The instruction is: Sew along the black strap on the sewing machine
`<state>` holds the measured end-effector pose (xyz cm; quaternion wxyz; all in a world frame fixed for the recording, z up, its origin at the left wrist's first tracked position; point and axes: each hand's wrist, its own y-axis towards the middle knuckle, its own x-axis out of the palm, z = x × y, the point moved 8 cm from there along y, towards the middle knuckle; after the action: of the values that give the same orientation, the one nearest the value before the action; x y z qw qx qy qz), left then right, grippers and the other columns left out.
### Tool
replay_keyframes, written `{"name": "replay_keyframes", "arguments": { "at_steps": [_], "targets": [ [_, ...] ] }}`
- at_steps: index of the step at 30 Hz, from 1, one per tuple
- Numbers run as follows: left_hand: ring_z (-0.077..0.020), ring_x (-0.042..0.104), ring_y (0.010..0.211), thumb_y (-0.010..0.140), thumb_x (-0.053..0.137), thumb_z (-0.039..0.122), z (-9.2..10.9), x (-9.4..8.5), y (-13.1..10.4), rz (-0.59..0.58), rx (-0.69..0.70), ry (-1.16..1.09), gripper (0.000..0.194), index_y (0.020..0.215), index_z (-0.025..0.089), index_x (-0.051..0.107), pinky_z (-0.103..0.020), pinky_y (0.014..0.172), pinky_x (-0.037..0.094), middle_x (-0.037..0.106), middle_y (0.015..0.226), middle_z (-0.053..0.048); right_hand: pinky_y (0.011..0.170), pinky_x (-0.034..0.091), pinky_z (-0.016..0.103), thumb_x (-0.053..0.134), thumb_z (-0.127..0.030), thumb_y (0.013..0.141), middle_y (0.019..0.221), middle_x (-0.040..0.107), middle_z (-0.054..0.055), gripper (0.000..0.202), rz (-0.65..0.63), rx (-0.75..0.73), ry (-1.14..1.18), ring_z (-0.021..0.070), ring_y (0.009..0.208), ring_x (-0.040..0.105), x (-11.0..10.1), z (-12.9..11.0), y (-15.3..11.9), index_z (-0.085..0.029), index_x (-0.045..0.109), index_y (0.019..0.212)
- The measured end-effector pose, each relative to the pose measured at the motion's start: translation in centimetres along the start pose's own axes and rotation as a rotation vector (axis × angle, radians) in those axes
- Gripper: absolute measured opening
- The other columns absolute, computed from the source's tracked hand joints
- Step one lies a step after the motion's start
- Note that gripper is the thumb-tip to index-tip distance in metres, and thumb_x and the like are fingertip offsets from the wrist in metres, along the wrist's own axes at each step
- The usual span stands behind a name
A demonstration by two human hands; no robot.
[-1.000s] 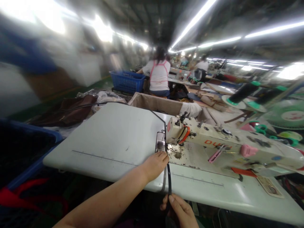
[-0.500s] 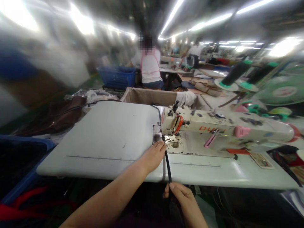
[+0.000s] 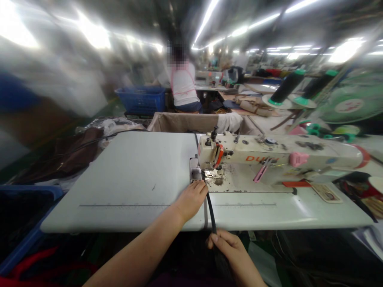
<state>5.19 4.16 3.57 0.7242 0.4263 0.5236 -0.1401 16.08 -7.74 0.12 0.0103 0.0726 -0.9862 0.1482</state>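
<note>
A long, narrow black strap (image 3: 211, 209) runs from below the table's front edge up to the needle area of a cream sewing machine (image 3: 233, 158). Just in front of the presser foot, my left hand (image 3: 193, 199) rests on the table (image 3: 143, 171) with its fingers together on the strap; its thumb is hidden. My right hand (image 3: 229, 246) pinches the strap between thumb and fingers at the table's front edge. Between the hands the strap curves slightly, and its lower end is lost in the dark below.
Pink-handled snips (image 3: 261, 173) sit against the machine arm. Thread cones (image 3: 287, 87) and a green fan (image 3: 348, 104) stand at the right. A cloth-lined bin (image 3: 182, 122) is behind the table, a blue crate (image 3: 54, 193) at left. A co-worker (image 3: 184, 83) sits farther back.
The view has shifted slightly, moving the background leftward and the machine a little left. Both hands keep their places on the strap, with the right one almost unmoved.
</note>
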Motion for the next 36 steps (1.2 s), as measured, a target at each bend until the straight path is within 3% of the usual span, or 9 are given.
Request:
{"name": "replay_keyframes", "arguments": {
  "at_steps": [6,10,12,15,19,25,29,32,36],
  "targets": [
    [-0.0256,0.068,0.119,0.099,0.055,0.005,-0.1,0.2,0.0,-0.004,-0.001,-0.003,0.02,0.117,0.013,0.062,-0.042,0.118,0.049,0.068,0.119,-0.012,0.084,0.049,0.037,0.076,-0.068,0.086,0.08,0.072,0.006,0.051,-0.033,-0.117,-0.11,0.0268,0.084,0.066,0.1,-0.7,0.6,-0.021,0.078,0.065],
    [-0.0257,0.068,0.119,0.1,0.054,0.005,-0.1,0.3,0.0,-0.013,0.0,-0.006,0.02,0.115,0.013,0.062,-0.042,0.118,0.049,0.067,0.12,-0.013,0.095,0.052,0.04,0.081,-0.071,0.08,0.096,0.081,0.008,0.047,0.056,-0.037,-0.05,0.0314,0.099,0.07,-0.5,0.2,0.6,-0.025,0.088,0.088],
    [-0.0258,0.068,0.119,0.099,0.054,0.005,-0.1,0.3,0.0,-0.016,-0.006,-0.005,0.02,0.116,0.013,0.062,-0.043,0.118,0.049,0.067,0.121,-0.014,0.09,0.055,0.039,0.083,-0.075,0.075,0.104,0.083,0.01,0.054,0.096,0.051,0.031,0.0333,0.105,0.07,-0.7,0.9,0.4,-0.025,0.088,0.096],
    [-0.0256,0.068,0.118,0.1,0.054,0.006,-0.1,0.2,0.1,-0.025,-0.02,-0.001,0.02,0.115,0.014,0.062,-0.042,0.115,0.051,0.067,0.123,-0.014,0.076,0.056,0.035,0.082,-0.077,0.075,0.095,0.083,0.01,0.06,0.11,0.119,0.101,0.0293,0.091,0.071,-0.6,1.4,0.2,-0.023,0.086,0.101],
    [-0.0259,0.068,0.118,0.1,0.054,0.006,0.0,0.0,0.1,-0.032,-0.01,0.019,0.018,0.115,0.013,0.062,-0.04,0.115,0.052,0.068,0.121,-0.013,0.073,0.052,0.033,0.079,-0.074,0.08,0.073,0.075,0.005,0.055,0.098,0.014,-0.031,0.0231,0.073,0.065,-0.6,0.7,0.4,-0.019,0.084,0.085],
    [-0.0253,0.069,0.118,0.102,0.052,0.007,-0.1,0.2,0.2,-0.049,-0.018,0.031,0.02,0.119,0.013,0.061,-0.041,0.114,0.053,0.069,0.123,-0.013,0.078,0.056,0.038,0.064,-0.065,0.09,0.07,0.072,0.006,0.054,0.19,-0.067,-0.363,0.0292,0.075,0.07,-1.3,-0.4,0.5,-0.017,0.083,0.104],
    [-0.0258,0.068,0.121,0.103,0.051,0.008,-0.2,0.3,0.2,-0.061,-0.024,0.019,0.02,0.12,0.013,0.06,-0.043,0.114,0.052,0.069,0.124,-0.014,0.066,0.052,0.036,0.049,-0.063,0.098,0.059,0.066,0.004,0.054,0.139,-0.046,-0.473,0.0267,0.063,0.067,-0.9,-1.2,1.0,-0.019,0.076,0.085],
    [-0.0258,0.067,0.123,0.103,0.051,0.008,-0.3,0.4,0.1,-0.082,-0.031,-0.004,0.018,0.117,0.015,0.061,-0.044,0.116,0.051,0.069,0.125,-0.014,0.054,0.045,0.032,0.046,-0.073,0.097,0.055,0.063,0.002,0.062,0.047,0.049,-0.349,0.0206,0.05,0.057,-0.2,-0.8,1.3,-0.02,0.071,0.079],
    [-0.0257,0.067,0.123,0.103,0.054,0.009,-0.3,0.3,0.0,-0.087,-0.032,-0.001,0.015,0.114,0.014,0.062,-0.042,0.116,0.05,0.068,0.126,-0.014,0.072,0.053,0.034,0.057,-0.076,0.095,0.072,0.072,0.005,0.062,-0.033,-0.001,-0.124,0.0232,0.07,0.066,0.4,-1.5,1.1,-0.02,0.073,0.071]
  ]
}}
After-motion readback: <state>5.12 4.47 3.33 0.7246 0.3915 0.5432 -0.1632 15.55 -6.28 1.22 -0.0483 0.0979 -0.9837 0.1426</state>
